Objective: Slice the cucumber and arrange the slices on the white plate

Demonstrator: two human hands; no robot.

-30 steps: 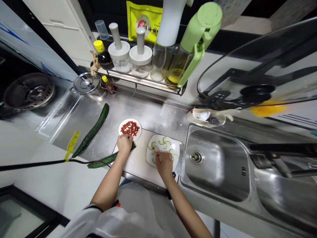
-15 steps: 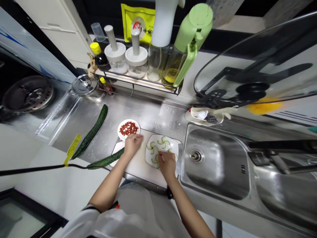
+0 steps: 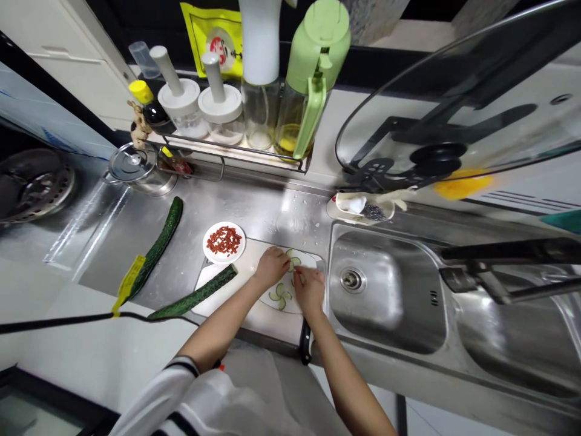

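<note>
Both my hands meet above a white square plate [image 3: 269, 301] on the cutting board [image 3: 254, 320]. Thin cucumber slices [image 3: 280, 296] lie on the plate in curved pinwheel patterns. My left hand [image 3: 272, 266] reaches in from the left, fingertips pinched together over the upper pinwheel. Close beside it, my right hand [image 3: 310, 292] is pinched too, covering the plate's right part. Whatever sits between the fingertips is too small to make out. A small white dish [image 3: 205, 242] of dried red goji berries [image 3: 224, 240] stands left of the plate.
A cut cucumber [image 3: 200, 295] rests partly on the board, and a whole cucumber [image 3: 161, 245] lies farther left. A black-handled knife [image 3: 305, 345] is at the board's front edge. Right is the sink [image 3: 385, 297]; behind, a rack [image 3: 236, 151] holds jars and bottles.
My left hand has moved right, from beside the goji dish to over the plate, close to my right hand. The whole view has shifted slightly.
</note>
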